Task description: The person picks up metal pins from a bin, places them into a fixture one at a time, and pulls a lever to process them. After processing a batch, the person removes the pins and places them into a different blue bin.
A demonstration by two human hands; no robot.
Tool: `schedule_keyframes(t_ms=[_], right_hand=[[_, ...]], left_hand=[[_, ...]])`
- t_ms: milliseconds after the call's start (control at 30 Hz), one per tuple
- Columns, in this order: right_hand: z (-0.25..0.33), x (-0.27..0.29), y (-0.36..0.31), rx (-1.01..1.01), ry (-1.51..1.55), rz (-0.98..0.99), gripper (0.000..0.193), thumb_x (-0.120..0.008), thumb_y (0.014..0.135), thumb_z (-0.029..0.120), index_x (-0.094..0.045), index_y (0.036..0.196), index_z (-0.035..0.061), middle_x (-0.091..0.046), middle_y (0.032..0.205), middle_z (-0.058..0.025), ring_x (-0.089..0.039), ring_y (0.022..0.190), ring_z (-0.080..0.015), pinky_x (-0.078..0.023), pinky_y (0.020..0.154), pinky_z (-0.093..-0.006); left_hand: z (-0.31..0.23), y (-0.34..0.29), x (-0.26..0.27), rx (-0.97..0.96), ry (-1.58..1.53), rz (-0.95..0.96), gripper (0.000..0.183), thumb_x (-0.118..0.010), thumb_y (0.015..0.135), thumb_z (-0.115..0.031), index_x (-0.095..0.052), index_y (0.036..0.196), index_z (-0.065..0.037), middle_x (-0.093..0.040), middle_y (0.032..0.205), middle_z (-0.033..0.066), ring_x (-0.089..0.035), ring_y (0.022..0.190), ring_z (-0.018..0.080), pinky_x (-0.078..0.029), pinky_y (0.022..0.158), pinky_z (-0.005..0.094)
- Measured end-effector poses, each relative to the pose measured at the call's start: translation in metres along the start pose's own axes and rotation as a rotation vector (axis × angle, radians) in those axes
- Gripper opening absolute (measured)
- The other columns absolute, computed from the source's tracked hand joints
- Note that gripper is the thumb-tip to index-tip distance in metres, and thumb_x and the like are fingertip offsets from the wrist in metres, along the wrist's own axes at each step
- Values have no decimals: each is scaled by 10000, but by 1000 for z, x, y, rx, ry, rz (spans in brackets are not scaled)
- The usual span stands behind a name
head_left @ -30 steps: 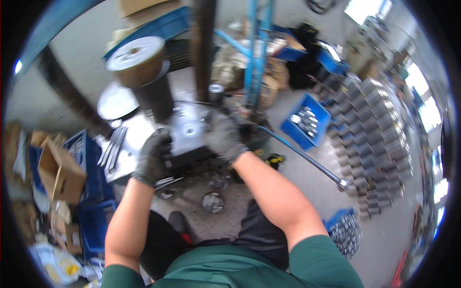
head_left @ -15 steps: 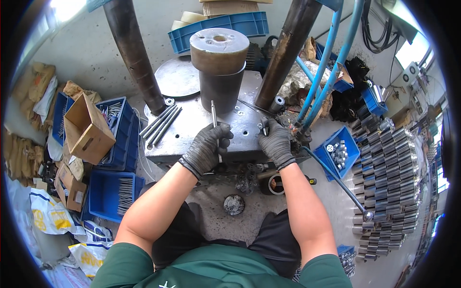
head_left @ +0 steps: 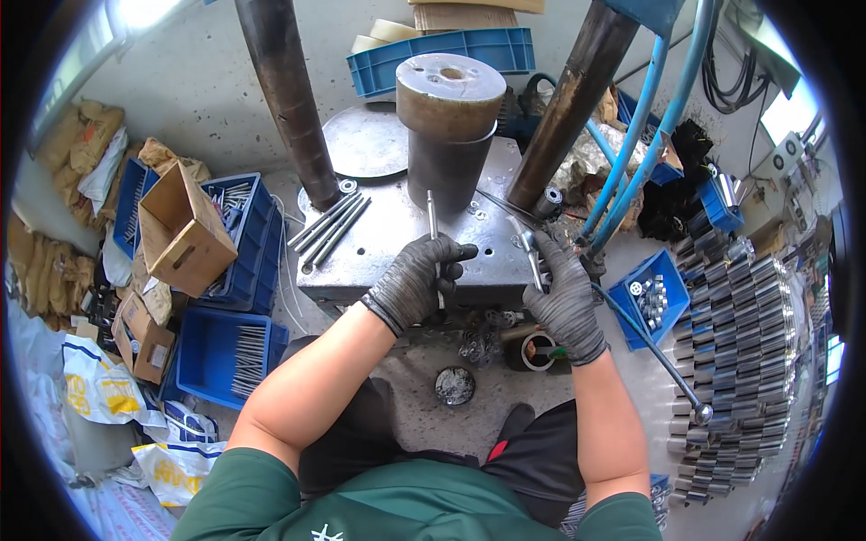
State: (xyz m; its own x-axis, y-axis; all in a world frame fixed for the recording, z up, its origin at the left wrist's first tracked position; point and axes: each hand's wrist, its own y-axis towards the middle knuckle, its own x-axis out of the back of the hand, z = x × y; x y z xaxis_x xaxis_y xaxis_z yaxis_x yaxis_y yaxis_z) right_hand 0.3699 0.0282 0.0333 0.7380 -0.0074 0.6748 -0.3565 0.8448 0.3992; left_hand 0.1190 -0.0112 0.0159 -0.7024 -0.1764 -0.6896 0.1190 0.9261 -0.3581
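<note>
My left hand (head_left: 410, 281), in a dark grey glove, is closed round a slender metal rod (head_left: 432, 216) that stands nearly upright over the front edge of the steel press table (head_left: 397, 243). My right hand (head_left: 570, 307), gloved alike, grips a short, slim, shiny metal tool (head_left: 530, 255) with its upper end tilted left; its exact kind is unclear. Several loose rods (head_left: 332, 230) lie on the table left of my left hand. Behind both hands rises a thick metal cylinder (head_left: 448, 167), with small metal rings (head_left: 476, 213) lying at its foot.
Two dark columns (head_left: 287, 104) (head_left: 577, 104) flank the table. A lever with a ball end (head_left: 701, 413) slants down on the right, near a blue bin of metal parts (head_left: 651, 302) and stacked metal cylinders (head_left: 740, 361). Blue crates (head_left: 203, 356) and a cardboard box (head_left: 187, 230) stand left.
My right hand has drawn back from the tabletop toward me and right, and its tool now shows more fully. My left hand still holds the rod. The whole view has shifted a little.
</note>
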Motion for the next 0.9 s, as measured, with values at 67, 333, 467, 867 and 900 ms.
schedule_keyframes(t_ms=[67, 333, 467, 867, 900], right_hand=[[25, 15, -1, 234, -222, 26, 609, -679, 629, 28, -691, 1237, 57, -663, 1139, -214, -607, 1047, -400, -496, 963, -475], [41, 17, -6, 350, -292, 48, 596, -692, 605, -36, -713, 1191, 68, -706, 1091, -157, -645, 1020, -376, -508, 908, -479], [39, 16, -7, 346, -287, 71, 591, -694, 606, -34, -719, 1186, 73, -705, 1093, -157, -645, 1012, -372, -512, 901, -479], [14, 11, -20, 347, -327, 76, 393, -542, 821, 48, -698, 1180, 84, -643, 904, -179, -640, 890, -378, -508, 765, -491], [11, 6, -21, 416, -257, -43, 455, -540, 819, 105, -678, 1253, 102, -619, 932, -180, -620, 884, -358, -503, 745, -484]], left_hand=[[-2, 1, 2, 46, 12, -18, 135, -704, 903, -93, -582, 962, -87, -694, 1009, 87, -586, 696, 83, -469, 493, 175], [6, 1, -1, 95, -7, -6, 129, -712, 929, -126, -606, 987, -80, -655, 902, 39, -590, 678, 77, -455, 476, 172], [9, -2, -2, 39, 11, 26, 134, -714, 931, -128, -600, 989, -87, -624, 842, 14, -582, 645, 78, -442, 473, 175], [16, -6, -2, -47, 336, -7, 230, -742, 889, -390, -596, 900, -213, -475, 669, -79, -475, 544, 70, -414, 434, 269], [11, -7, 3, -27, 326, 34, 192, -728, 920, -334, -590, 932, -200, -503, 729, -72, -455, 563, 56, -372, 454, 222]])
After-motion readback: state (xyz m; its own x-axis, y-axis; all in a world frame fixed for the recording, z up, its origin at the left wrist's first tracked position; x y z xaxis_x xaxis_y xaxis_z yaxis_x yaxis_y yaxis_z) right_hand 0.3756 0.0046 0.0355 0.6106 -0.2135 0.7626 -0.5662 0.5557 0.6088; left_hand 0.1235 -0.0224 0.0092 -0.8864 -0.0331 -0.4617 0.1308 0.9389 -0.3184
